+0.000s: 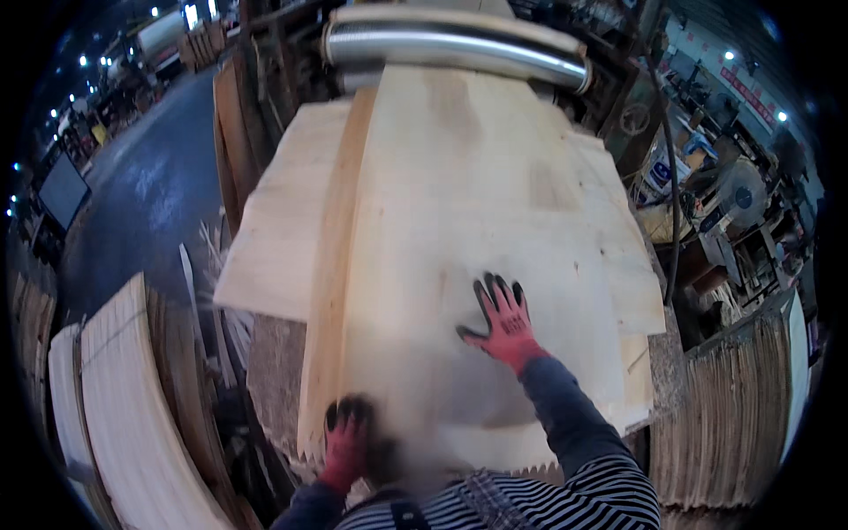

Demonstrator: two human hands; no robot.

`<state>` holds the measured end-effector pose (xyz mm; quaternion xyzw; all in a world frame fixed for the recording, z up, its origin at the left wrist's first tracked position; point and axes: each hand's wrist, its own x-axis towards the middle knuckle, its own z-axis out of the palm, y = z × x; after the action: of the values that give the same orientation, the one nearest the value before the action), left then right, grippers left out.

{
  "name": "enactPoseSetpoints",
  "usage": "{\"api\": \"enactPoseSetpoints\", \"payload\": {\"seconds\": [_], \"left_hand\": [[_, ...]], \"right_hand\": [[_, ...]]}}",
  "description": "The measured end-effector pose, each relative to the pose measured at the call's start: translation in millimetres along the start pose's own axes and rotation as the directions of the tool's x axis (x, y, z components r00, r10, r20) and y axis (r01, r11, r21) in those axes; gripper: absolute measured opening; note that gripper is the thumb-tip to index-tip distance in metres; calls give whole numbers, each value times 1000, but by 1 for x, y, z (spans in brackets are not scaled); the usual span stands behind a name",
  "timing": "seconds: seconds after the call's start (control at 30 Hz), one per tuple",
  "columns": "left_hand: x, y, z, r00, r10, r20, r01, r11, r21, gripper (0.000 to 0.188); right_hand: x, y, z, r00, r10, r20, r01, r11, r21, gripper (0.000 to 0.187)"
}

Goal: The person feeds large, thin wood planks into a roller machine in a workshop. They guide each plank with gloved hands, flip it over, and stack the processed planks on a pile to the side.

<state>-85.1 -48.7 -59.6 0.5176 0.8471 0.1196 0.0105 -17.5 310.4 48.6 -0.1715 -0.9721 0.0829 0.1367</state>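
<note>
A large pale wood veneer sheet (442, 203) lies in front of me, over other sheets, and reaches up to a shiny metal roller (459, 49). Its near edge is jagged. My right hand (505, 327), in a red glove with black fingertips, rests on the sheet right of the middle, fingers spread flat. Near the lower left corner my left hand (347, 437), gloved alike, lies on the sheet by a darker tan strip (340, 221); its fingers are stretched forward and a little blurred. Neither hand holds anything that I can see.
Wider veneer pieces (274, 221) stick out on the left under the top sheet. Stacked veneer (146, 415) stands at the lower left, and another stack (720, 428) at the lower right. A round fan (740, 196) and clutter fill the right side. Blue-grey floor (159, 194) runs along the left.
</note>
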Motion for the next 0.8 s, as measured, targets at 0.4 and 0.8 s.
{"api": "enactPoseSetpoints", "payload": {"seconds": [0.4, 0.8], "left_hand": [[7, -3, -10, 884, -339, -322, 141, 850, -507, 70], [-31, 37, -158, 916, 73, -395, -336, 680, -652, 51]], "right_hand": [[-189, -55, 26, 861, 442, 249, -379, 887, -264, 104], [-252, -65, -8, 940, 291, -180, -293, 956, 16, 59]]}}
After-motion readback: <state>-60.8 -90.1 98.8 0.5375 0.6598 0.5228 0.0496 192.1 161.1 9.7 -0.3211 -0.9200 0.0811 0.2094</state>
